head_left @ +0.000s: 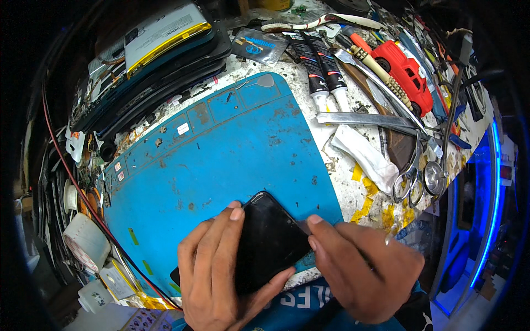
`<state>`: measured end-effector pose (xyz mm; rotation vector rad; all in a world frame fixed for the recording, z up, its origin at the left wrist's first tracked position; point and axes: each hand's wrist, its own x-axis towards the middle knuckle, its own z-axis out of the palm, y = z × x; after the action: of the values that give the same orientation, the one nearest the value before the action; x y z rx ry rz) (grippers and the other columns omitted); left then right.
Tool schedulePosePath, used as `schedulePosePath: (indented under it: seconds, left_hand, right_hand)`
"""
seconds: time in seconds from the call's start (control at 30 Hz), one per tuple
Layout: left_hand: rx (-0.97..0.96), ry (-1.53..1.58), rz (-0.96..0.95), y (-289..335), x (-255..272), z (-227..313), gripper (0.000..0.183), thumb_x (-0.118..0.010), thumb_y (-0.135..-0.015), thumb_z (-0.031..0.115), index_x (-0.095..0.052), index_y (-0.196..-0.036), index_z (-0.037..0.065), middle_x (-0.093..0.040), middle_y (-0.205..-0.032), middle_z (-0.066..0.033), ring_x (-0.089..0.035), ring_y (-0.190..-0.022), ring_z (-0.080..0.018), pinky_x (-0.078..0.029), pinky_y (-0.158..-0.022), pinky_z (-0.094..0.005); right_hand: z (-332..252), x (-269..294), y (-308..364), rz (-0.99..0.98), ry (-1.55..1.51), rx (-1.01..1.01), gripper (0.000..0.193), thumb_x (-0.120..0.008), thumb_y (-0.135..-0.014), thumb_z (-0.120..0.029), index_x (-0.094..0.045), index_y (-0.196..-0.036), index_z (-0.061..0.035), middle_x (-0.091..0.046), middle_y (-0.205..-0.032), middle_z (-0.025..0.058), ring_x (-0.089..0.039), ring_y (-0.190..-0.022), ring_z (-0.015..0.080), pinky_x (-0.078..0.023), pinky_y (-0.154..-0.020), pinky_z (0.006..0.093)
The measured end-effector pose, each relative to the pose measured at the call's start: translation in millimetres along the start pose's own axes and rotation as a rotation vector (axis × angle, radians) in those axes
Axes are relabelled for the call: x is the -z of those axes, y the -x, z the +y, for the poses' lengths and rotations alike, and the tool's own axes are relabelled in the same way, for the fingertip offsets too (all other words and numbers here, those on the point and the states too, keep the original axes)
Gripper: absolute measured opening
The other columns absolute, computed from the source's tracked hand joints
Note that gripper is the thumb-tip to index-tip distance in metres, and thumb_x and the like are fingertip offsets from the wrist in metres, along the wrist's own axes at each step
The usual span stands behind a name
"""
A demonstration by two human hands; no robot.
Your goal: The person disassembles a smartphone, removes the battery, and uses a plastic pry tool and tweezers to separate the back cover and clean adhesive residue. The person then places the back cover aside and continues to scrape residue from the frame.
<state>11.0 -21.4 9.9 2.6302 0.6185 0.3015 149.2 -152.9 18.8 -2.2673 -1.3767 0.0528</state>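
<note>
At the far left, a white roll [86, 241] stands near the edge of the blue mat [221, 149], with a stack of flat dark devices [160, 83] behind it. The left hand [215, 267] grips a dark phone [270, 237], its fingers along the left side and its thumb along the near edge. The phone is over the mat's near right part; whether it rests there or is slightly raised, I cannot tell. A firm grip at the rim, with no squeeze on the glass, would suit it best.

At the phone's right edge, the right hand [364, 265] pinches a thin piece [303, 226] — too small to identify. That wants light, even pressure, the piece kept flat and shallow along the seam, and the left thumb clear of its path — a slip could mark the glass or nick skin. Farther right, scissors [408, 179] lie on the tabletop [320, 135].
</note>
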Motion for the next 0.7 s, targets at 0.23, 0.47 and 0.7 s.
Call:
schedulePosePath:
  seconds: [0.23, 0.47, 0.7]
  left_hand:
    - [-0.004, 0.015, 0.009, 0.4, -0.8, -0.1, 0.102, -0.095, -0.06, 0.029, -0.046, -0.143, -0.005, -0.059, -0.133, -0.0236, -0.057, -0.117, -0.0388, -0.044, -0.103, -0.048]
    - [-0.126, 0.217, 0.23, 7.2, -12.0, -9.1, 0.111, -0.097, -0.061, 0.027, -0.034, -0.147, -0.006, -0.056, -0.126, -0.032, -0.058, -0.115, -0.0383, -0.051, -0.095, -0.0464]
    - [-0.256, 0.018, 0.767, 9.0, -25.3, -9.8, 0.126, -0.095, -0.06, 0.053, -0.028, -0.147, -0.007, -0.054, -0.121, -0.0294, -0.058, -0.097, -0.0285, -0.051, -0.077, -0.0358]
  right_hand:
    - [15.8, -1.8, 2.2, -0.043, -0.301, -0.101, 0.03, -0.079, -0.078, -0.001, -0.074, -0.108, -0.0009, -0.071, -0.085, 0.0122, -0.069, -0.067, 0.0198, -0.052, -0.055, 0.0296]
    - [21.6, -2.5, 5.2, 0.086, -0.409, 0.017, 0.034, -0.078, -0.08, -0.004, -0.074, -0.114, -0.0023, -0.067, -0.084, 0.0095, -0.065, -0.062, 0.0163, -0.051, -0.053, 0.0279]
    - [13.6, 9.1, 15.5, 0.289, -0.442, 0.183, 0.037, -0.076, -0.079, -0.002, -0.076, -0.115, -0.008, -0.071, -0.083, 0.0044, -0.064, -0.058, 0.0094, -0.049, -0.05, 0.0197]
